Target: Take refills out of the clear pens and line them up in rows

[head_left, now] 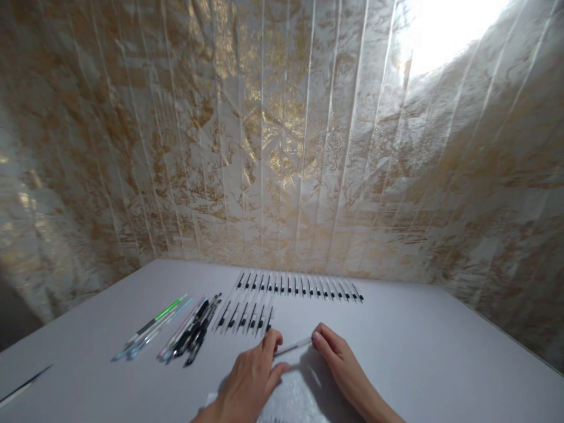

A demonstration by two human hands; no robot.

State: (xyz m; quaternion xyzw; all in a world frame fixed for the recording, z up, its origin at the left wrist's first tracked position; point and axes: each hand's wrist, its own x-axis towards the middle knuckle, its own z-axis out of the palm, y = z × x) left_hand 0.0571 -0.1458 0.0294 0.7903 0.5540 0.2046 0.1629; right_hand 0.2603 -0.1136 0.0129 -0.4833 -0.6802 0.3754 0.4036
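My right hand [338, 359] pinches one end of a slim clear pen [293, 346] with a dark core, slanting across to my left hand. The far end of that pen reaches the gap between the thumb and index finger of my left hand [253, 376], which are apart; its other fingers are hidden. Beneath both hands lies a shiny clear plastic sheet or bag [293, 402]. Just beyond the left hand is a short row of clear pens with black parts [242, 317]. Farther back stretches a longer row of similar pens [304, 286].
Left of the rows lies a pile of black and pink pens [194, 332]. Beside it rest light-blue and green pens [152, 329]. A thin dark-and-white stick [24, 388] lies at the far left. Behind the white table [418, 335] hangs a gold-patterned shiny curtain [282, 147].
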